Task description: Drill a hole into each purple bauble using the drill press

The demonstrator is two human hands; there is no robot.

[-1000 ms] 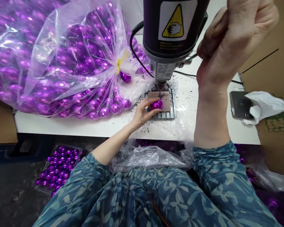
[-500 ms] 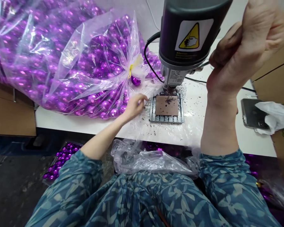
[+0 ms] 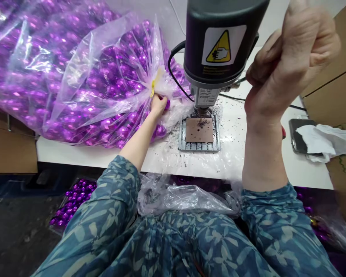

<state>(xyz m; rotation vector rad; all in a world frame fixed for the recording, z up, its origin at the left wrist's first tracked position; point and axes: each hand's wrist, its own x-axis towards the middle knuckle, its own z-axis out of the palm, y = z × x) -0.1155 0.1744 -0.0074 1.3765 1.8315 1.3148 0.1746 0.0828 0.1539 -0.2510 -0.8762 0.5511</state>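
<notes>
My left hand point(image 3: 159, 104) is closed by the gathered neck of a big clear bag, its fingers on a shiny purple ball point(image 3: 167, 104). My right hand point(image 3: 294, 57) is raised at the right side of a small drill press point(image 3: 216, 42), fingers wrapped round its feed lever, whose metal rod point(image 3: 241, 80) runs into the fist. Under the drill chuck, a brown plate point(image 3: 200, 132) with a small hole lies on the slotted metal base point(image 3: 198, 146). Dark shavings lie on the plate and around the base.
The bag of purple faceted balls point(image 3: 103, 77), tied with a yellow tie point(image 3: 152, 88), fills the table's left. A phone point(image 3: 301, 134) lies under crumpled tissue point(image 3: 320, 140) at right. Clear plastic point(image 3: 187, 198) hangs at the front edge; more purple balls point(image 3: 75, 202) sit below left.
My left hand has moved left and away from me, from beside the drill base to the ball at the bag's neck. My right hand stays at the lever. The view has shifted slightly.
</notes>
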